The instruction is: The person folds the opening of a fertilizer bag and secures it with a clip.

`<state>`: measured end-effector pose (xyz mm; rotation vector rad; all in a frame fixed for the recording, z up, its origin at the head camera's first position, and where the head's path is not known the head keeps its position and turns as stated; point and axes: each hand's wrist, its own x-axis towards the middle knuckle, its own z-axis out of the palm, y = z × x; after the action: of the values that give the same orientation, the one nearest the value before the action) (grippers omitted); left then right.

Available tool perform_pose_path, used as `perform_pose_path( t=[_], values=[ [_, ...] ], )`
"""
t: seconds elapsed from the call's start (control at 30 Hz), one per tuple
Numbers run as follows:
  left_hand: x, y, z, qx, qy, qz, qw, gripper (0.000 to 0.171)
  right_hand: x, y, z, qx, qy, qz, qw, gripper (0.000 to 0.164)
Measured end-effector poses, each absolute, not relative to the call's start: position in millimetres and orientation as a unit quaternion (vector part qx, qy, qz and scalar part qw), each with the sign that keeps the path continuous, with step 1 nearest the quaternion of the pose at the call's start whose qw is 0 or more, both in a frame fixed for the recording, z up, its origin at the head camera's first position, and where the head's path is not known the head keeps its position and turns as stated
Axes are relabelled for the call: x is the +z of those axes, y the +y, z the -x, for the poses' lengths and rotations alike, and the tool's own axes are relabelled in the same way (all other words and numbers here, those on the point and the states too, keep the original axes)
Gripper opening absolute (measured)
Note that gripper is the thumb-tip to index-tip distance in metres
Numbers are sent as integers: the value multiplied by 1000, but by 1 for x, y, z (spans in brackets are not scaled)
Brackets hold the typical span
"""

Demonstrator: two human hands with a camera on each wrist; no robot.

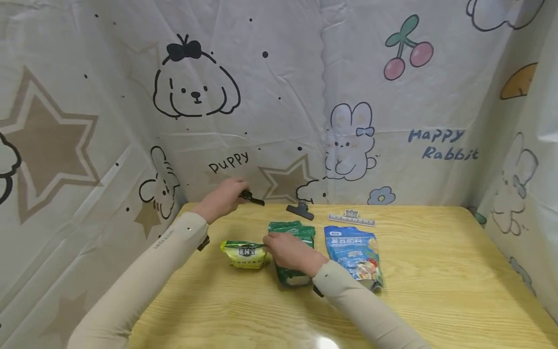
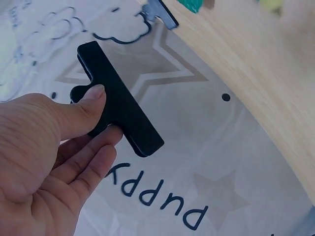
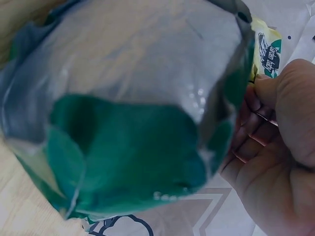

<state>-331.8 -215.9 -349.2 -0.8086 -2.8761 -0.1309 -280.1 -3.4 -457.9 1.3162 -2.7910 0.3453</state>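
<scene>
My left hand is raised near the back edge of the table and grips a black bag clip by its handle, thumb on one side and fingers on the other. The clip's long jaws point away from the hand. With thumb and fingertips, my right hand pinches the right end of the folded top of a small yellow-green bag. This hand passes over a green bag, which stands beside the yellow one and fills much of the right wrist view.
A blue bag with a printed picture stands right of the green one. Behind the bags lie a dark clip and a grey piano-key clip. The wooden table meets a cartoon-printed cloth at the back and sides.
</scene>
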Motion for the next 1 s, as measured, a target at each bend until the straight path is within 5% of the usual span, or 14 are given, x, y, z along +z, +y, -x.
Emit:
perform_pose_path(
  t=[0.63,1.0],
  values=[
    [-363,-237,253,-74,-916,357,167,20,-460,-3,282,148,-889,-432,20,16],
    [-378,-245,234,-65,-929,335,146,17,-461,-3,281,175,-881,-439,24,19]
  ],
)
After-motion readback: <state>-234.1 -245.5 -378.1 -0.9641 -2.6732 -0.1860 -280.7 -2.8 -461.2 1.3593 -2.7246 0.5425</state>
